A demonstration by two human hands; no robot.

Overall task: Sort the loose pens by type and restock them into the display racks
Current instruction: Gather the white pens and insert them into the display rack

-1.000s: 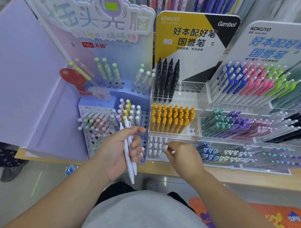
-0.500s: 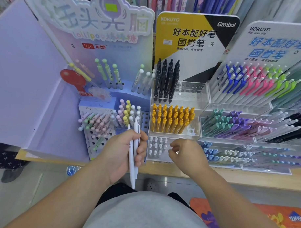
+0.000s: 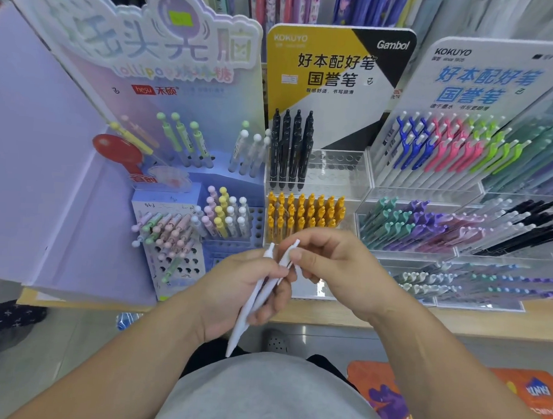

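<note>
White pens [image 3: 243, 325], two, just in front of yellow-pen rack [image 3: 303, 213]: left hand [image 3: 234, 298] fingers [image 3: 281, 293] curled round both barrels, right hand [image 3: 339, 271] fingers [image 3: 297, 256] pinching one clip end. Advice: pull it out lengthwise, loosening left grip slightly so its neighbour stays.

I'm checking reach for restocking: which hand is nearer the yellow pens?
Right. The right hand is just below the yellow pens; the left hand, holding white pens, sits lower and to their left.
</note>
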